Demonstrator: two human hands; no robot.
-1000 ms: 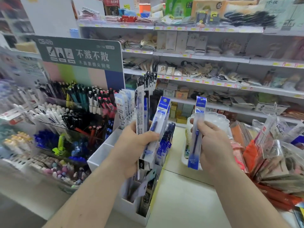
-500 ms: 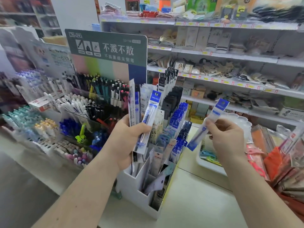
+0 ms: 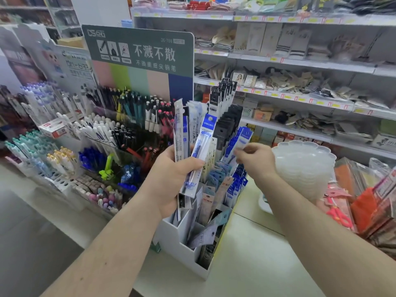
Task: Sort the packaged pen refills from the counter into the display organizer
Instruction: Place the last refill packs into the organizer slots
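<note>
**Pen refills fanned in one hand while the other files a single pack**

Pen refills [image 3: 194, 146] stand upright at centre frame, gripped as a fanned bundle by the left hand [image 3: 171, 179], thumb across the front; held this way, each printed header stays readable, presumably so that packs can be matched to a slot. Just right of centre, the right hand [image 3: 255, 160] pinches one blurred blue-and-white pack [image 3: 241, 142] among the blue packs standing in the organizer, which suggests it is being slotted with its own kind. Beneath both hands, the white display organizer [image 3: 182, 249] rests on the counter [image 3: 252, 264], its stepped compartments raising the rear packs above the front ones. Behind, at left, racks of pens [image 3: 128, 116] stand under a green sign [image 3: 139, 48]; store shelves [image 3: 300, 65] fill the upper right.
</note>
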